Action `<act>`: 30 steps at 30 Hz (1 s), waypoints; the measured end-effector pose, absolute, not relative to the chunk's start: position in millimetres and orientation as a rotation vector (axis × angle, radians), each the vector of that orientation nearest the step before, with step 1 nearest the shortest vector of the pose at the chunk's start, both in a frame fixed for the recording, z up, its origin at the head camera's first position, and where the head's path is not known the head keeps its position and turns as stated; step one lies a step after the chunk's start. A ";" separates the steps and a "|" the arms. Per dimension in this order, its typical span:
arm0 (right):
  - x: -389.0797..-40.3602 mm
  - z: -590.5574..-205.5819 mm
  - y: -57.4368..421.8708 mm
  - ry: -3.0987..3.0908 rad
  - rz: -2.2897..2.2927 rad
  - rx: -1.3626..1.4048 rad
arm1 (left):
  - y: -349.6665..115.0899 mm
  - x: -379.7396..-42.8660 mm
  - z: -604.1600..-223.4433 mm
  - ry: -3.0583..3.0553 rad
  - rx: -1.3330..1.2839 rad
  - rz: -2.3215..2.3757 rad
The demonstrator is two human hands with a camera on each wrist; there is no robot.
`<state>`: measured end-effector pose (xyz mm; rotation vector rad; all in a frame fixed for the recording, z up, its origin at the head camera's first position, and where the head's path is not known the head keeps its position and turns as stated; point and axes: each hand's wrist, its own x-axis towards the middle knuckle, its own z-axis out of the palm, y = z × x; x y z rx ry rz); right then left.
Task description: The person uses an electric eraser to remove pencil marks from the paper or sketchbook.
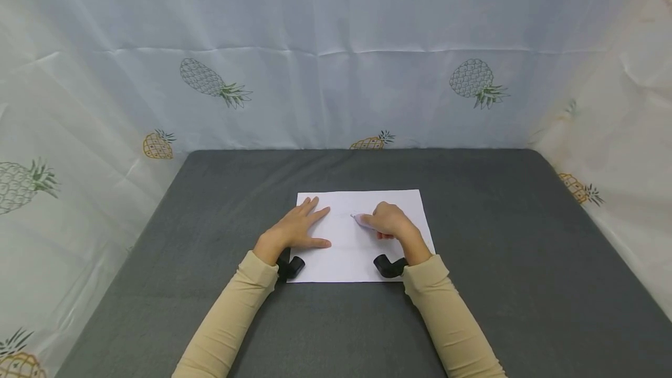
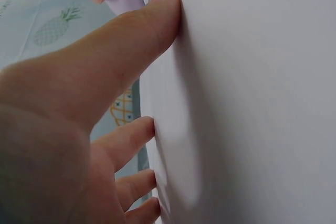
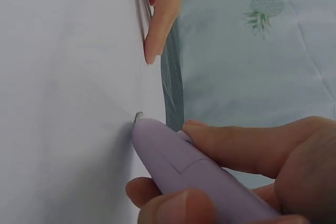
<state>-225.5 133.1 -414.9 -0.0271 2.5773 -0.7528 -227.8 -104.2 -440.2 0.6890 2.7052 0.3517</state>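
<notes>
A white sheet of paper (image 1: 357, 261) lies flat on the dark grey tabletop. On its left part rests my left hand (image 1: 296, 229), fingers spread and fingertips pressing the sheet. My right hand (image 1: 392, 220), over the right part of the paper, grips a lavender utility knife (image 3: 181, 169) with a small metal tip. Seen from the right wrist, the thumb (image 3: 236, 148) lies by a small slider button on the knife's body, and the tip meets the paper surface. That tip points left, toward the middle of the sheet.
The grey table (image 1: 504, 238) spreads wide around the paper. Behind and beside it hangs a pale curtain (image 1: 336, 98) with pineapple prints. Black wrist mounts (image 1: 389, 266) sit under both wrists, overlapping the paper's lower part.
</notes>
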 end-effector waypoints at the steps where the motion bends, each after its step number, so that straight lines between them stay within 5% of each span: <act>1: -225.6 -415.7 132.4 2.587 -0.753 -0.024 | -104.1 -227.8 -440.2 2.705 0.690 0.352; 30: -226.9 -420.3 129.1 2.601 -0.784 -0.009 | -105.8 -229.0 -442.9 2.697 0.701 0.349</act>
